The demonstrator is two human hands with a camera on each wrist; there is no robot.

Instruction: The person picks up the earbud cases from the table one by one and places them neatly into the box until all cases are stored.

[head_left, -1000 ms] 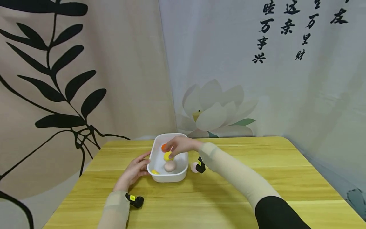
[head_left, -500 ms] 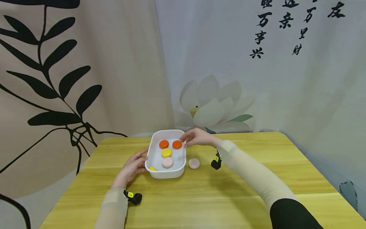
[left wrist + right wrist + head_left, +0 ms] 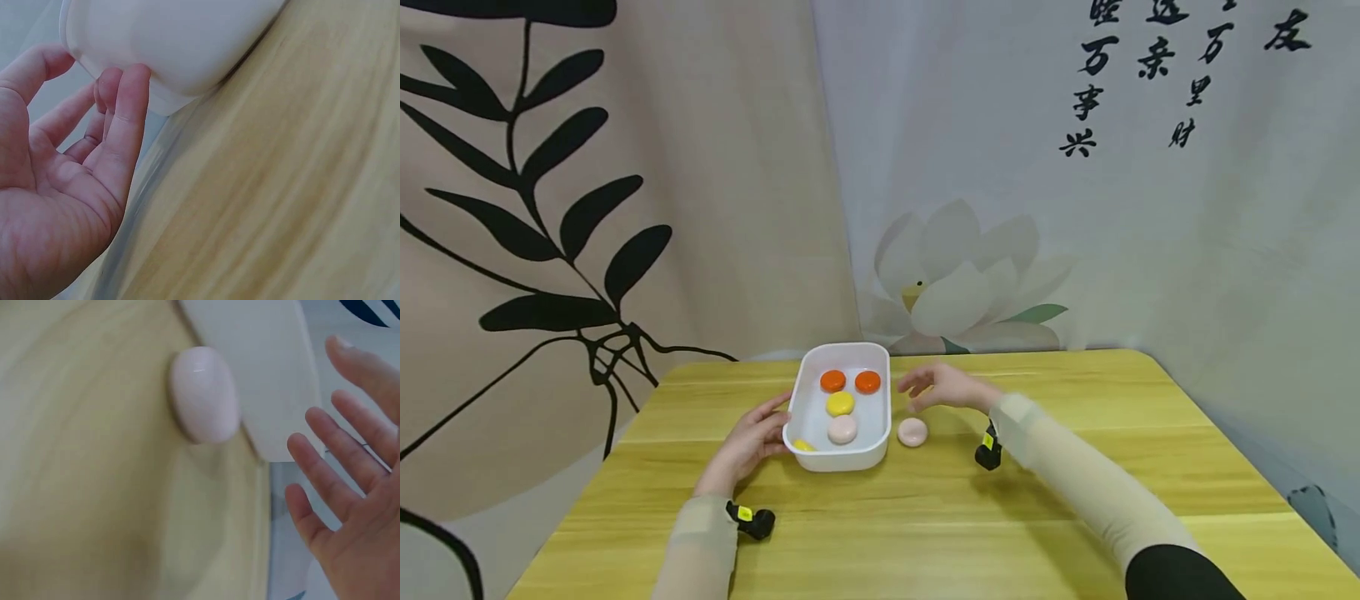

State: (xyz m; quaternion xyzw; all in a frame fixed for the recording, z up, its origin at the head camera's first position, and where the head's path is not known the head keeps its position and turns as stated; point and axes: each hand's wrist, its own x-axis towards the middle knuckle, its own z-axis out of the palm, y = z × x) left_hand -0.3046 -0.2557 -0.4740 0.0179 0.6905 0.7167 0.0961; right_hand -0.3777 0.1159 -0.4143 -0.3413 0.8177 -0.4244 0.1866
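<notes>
A white rectangular tub [image 3: 838, 461] stands near the table's far edge. Inside it lie two orange rounded discs [image 3: 832, 381], a yellow disc [image 3: 840, 403], a pale pink disc [image 3: 842, 429] and a yellow piece [image 3: 803, 445], partly hidden by the near-left wall. My left hand [image 3: 752, 446] touches the tub's left side with fairly straight fingertips, seen against the white wall in the left wrist view. Right of the tub, on the table, sits another glossy pale pink disc [image 3: 205, 395]. Slightly beyond it my right hand [image 3: 947, 387] hovers with fingers spread, holding nothing.
The wooden table [image 3: 940, 533] carries everything. Behind its far edge hangs a printed curtain [image 3: 760, 167] with leaves, a flower and black characters. Black wrist cameras [image 3: 754, 523] are strapped on both sleeves.
My right hand has come up out of the tub and moved right, past its rim, uncovering the second orange disc. My left hand has stayed at the tub's left side.
</notes>
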